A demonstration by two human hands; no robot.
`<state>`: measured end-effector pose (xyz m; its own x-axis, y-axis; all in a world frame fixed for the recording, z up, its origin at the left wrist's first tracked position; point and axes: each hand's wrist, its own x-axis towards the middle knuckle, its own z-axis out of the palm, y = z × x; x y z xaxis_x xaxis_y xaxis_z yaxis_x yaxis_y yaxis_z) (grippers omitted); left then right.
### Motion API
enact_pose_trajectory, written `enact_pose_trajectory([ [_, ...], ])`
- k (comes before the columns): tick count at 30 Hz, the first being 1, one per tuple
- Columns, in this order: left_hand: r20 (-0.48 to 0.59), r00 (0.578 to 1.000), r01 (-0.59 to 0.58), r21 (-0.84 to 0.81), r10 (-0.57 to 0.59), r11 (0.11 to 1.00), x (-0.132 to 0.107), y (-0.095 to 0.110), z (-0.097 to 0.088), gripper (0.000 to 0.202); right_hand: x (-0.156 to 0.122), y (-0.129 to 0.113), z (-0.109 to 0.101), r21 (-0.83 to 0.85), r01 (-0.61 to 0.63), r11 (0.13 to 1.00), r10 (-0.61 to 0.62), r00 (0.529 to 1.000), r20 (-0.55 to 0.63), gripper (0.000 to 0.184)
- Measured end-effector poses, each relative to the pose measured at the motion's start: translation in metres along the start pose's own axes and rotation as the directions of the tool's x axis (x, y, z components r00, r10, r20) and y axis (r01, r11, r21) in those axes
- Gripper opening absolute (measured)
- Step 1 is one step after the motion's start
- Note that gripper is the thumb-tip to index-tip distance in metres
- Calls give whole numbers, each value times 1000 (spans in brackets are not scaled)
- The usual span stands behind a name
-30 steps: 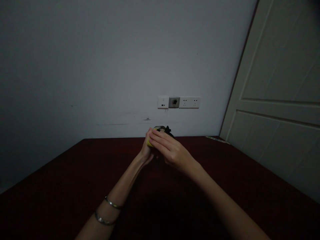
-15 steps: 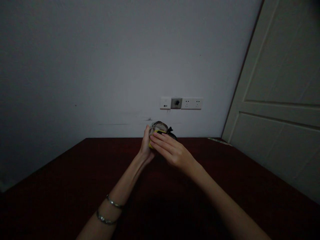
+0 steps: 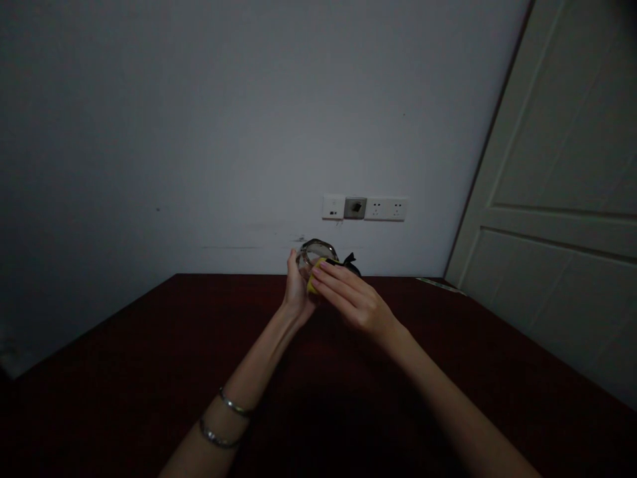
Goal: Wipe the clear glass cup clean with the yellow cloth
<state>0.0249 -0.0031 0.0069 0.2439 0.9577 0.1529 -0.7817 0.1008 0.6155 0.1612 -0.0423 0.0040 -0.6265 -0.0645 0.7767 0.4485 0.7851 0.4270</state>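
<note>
My left hand is wrapped around a clear glass with a dark, faceted rim, its mouth tilted toward me. Its thumb stands up along the left side of the glass, while the other fingers are mostly out of sight. In my right hand is a yellow and black cloth, pressed by the fingers against the near right side of the glass. Just behind the knuckles a black, pointed piece sticks up; whether it belongs to the cloth I cannot tell.
Both hands are over a dark red table. Beyond its back edge rises a pale wall with a row of sockets. A panelled door stands at the right. A printed strip lies near the far right corner.
The cloth and right hand have shifted slightly right along the glass, so more of the glass shows. The whole view has also moved a little.
</note>
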Motion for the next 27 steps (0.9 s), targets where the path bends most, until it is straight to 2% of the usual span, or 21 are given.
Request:
enact_pose_trajectory([
  [7,-26,999,37,59,-35,998,-5,1,3,52,-6,6,2,5,-4,1000,4,1000,-14,47],
  [12,-43,999,21,44,-19,999,-7,2,6,50,-7,6,0,17,13,1000,-13,1000,-22,44],
  [19,-68,998,10,86,-4,996,-11,4,9,58,-9,8,-3,-2,49,999,-49,999,-6,43],
  [27,-50,998,38,133,-32,990,-11,5,5,62,-17,13,-3,-23,36,999,-35,999,21,49],
])
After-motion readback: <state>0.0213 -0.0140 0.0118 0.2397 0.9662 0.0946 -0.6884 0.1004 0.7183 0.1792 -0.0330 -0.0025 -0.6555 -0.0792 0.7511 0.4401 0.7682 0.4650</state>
